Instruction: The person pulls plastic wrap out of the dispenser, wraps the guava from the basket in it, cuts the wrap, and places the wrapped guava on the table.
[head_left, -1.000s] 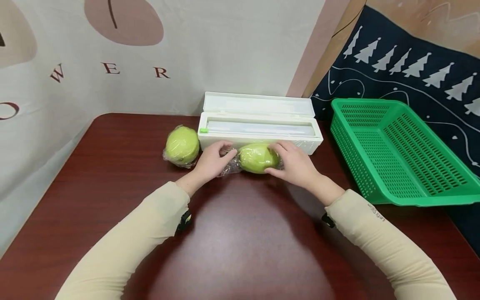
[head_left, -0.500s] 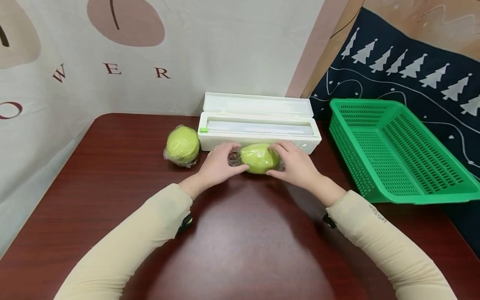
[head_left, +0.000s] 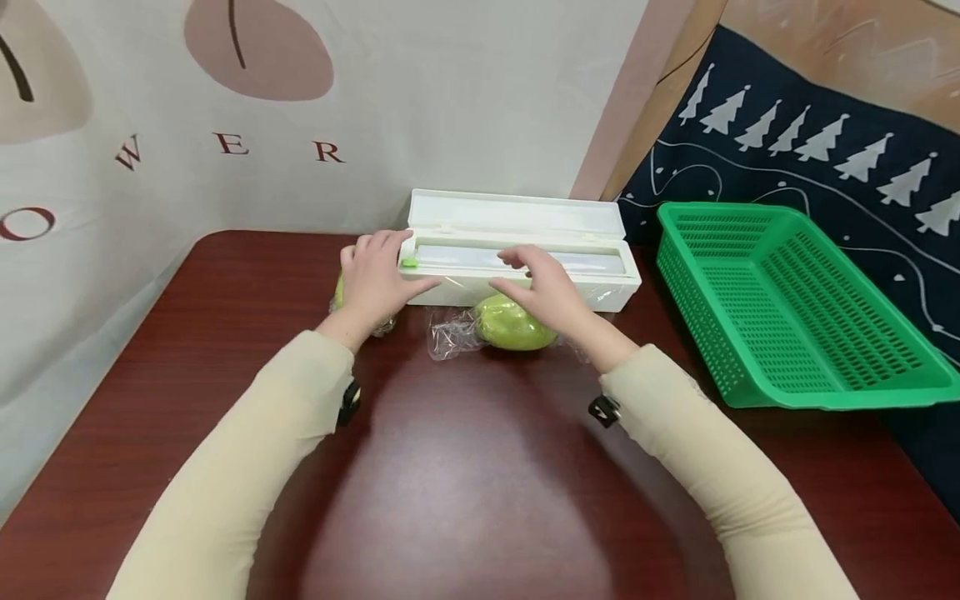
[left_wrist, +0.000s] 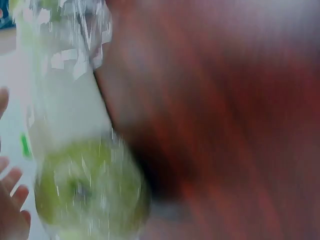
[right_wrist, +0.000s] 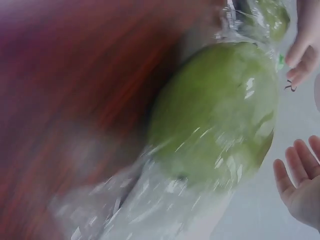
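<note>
A green fruit wrapped in clear cling film (head_left: 513, 327) lies in front of a white cling film dispenser (head_left: 457, 292), loose film (head_left: 452, 336) spreading from its left end. It fills the middle of the right wrist view. Above it my right hand (head_left: 553, 292) is raised with fingers apart, holding nothing. My left hand (head_left: 371, 279) hovers by the dispenser's left end, fingers spread. Behind that hand a second wrapped green fruit (left_wrist: 92, 192) is mostly hidden in the head view. The dispenser's lid (head_left: 517, 215) stands up, and a green slider (head_left: 409, 262) sits at its left end.
A green plastic basket (head_left: 765, 392) stands at the table's right side. The dark red wooden table (head_left: 465, 483) has its back edge along a white printed cloth (head_left: 480, 100). A dark cloth with tree shapes (head_left: 795, 171) hangs behind the basket.
Both hands have let go of the wrapped fruit and its film and risen. My left hand moved left and back to the dispenser's end; my right moved slightly left. The loose film end now shows.
</note>
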